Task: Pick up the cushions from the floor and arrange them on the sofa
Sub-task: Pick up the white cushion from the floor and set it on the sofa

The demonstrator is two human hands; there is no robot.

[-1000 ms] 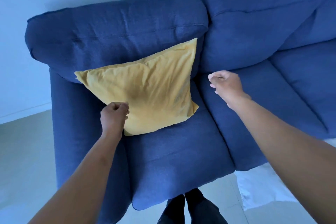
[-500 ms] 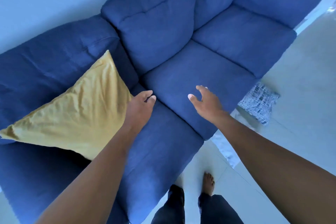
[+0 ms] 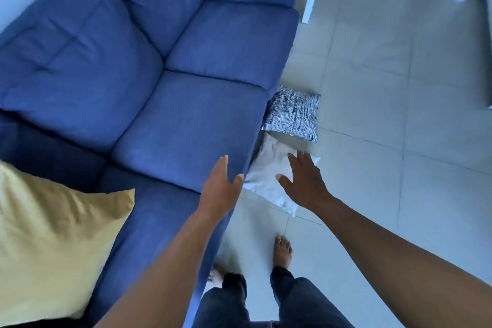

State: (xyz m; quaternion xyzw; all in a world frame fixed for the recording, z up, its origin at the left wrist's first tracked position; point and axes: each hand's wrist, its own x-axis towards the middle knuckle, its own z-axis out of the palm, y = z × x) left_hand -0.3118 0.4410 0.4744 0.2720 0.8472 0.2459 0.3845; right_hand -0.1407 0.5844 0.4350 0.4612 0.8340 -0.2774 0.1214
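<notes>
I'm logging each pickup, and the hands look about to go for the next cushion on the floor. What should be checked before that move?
1. Left hand free: ok, open and holding nothing.
2. Right hand free: ok, open, fingers spread.
3. Target in sight: ok, white cushion lies on the floor against the sofa front, partly behind the right hand.
4. Contact with it: cannot tell.
5. Patterned cushion clear of the grab: not ok, its edge appears to overlap the white one.
6. Yellow cushion placed: ok, on the sofa.

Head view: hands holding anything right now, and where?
Nothing. The left hand and right hand are both open and empty, reaching toward the plain white cushion on the tiled floor.
</notes>
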